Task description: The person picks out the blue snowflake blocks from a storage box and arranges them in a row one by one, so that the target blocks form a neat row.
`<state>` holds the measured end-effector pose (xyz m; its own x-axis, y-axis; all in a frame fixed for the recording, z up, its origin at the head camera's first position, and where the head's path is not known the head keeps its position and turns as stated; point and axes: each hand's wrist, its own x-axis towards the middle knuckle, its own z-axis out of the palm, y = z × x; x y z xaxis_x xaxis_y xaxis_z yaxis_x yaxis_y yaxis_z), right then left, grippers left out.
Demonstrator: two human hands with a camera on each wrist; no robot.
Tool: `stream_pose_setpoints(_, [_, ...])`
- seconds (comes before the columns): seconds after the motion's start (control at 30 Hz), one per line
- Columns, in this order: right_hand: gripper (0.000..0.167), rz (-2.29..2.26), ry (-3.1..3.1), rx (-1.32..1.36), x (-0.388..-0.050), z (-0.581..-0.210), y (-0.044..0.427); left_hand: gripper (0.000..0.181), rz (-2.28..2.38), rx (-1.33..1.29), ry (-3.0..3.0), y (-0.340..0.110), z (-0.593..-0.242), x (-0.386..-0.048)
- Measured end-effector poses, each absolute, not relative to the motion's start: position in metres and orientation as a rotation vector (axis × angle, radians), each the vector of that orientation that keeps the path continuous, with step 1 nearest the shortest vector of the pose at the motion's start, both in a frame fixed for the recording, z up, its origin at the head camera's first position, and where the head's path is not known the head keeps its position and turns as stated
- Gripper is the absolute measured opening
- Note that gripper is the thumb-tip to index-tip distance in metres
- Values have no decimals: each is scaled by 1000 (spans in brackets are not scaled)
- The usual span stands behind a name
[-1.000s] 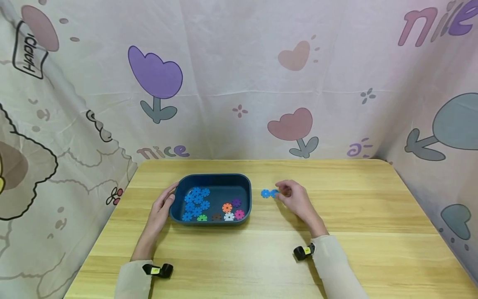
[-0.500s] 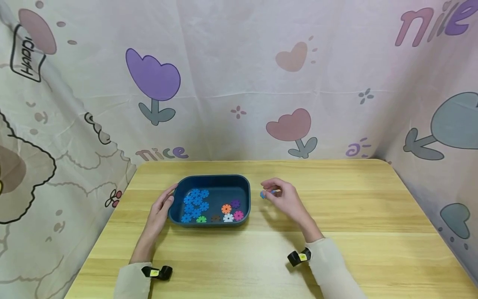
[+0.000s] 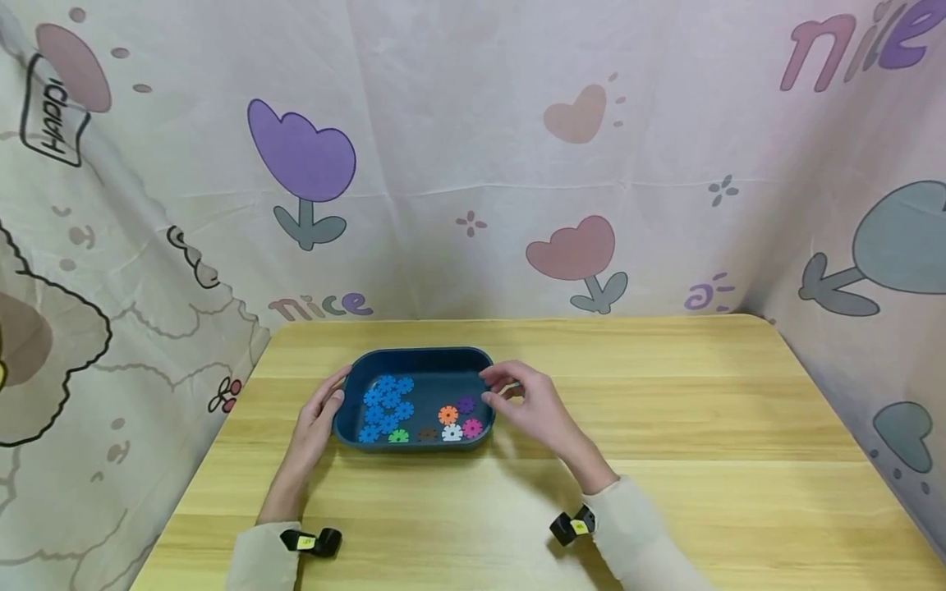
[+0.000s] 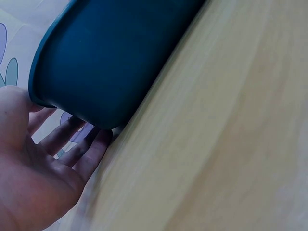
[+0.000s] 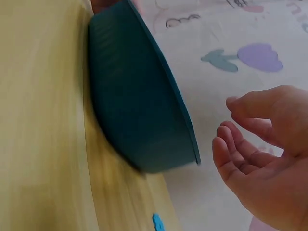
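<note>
A dark blue rectangular bin [image 3: 443, 359] stands on the table. My left hand [image 3: 314, 423] rests against its left outer side, with fairly straight fingers [image 4: 91, 154] touching the wall in the left wrist view. At the bin's right rim is my right hand [image 3: 535, 406], its fingers loosely bent. Nothing shows between that hand's thumb [image 5: 250, 106] and fingers in the right wrist view, where the hand looks apart from the bin. A small blue piece [image 5: 158, 222] shows at the bottom edge there; the head view hides it. Blue snowflake discs [image 3: 388, 400] cluster inside the bin's left part.
At the bin's front and right lie single snowflake discs: green [image 3: 398, 436], brown [image 3: 427, 433], orange [image 3: 447, 414], white [image 3: 452, 432], pink [image 3: 472, 428] and purple [image 3: 466, 404]. The wooden table [image 3: 665, 394] ends at a printed curtain [image 3: 443, 164].
My right hand, which had fingers on joined blue snowflake discs right of the bin, has moved left to the bin's right rim. The discs no longer show in the head view. My left hand stays put.
</note>
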<state>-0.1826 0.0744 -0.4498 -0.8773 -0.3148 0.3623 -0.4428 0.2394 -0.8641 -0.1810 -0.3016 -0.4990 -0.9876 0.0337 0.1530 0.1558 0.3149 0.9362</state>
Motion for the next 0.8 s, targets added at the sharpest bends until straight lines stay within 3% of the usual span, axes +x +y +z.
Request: stream_pose_setpoints(0.8, [24, 1594, -2535, 915, -200, -447, 6, 47, -1771, -159, -2479, -301, -498, -181])
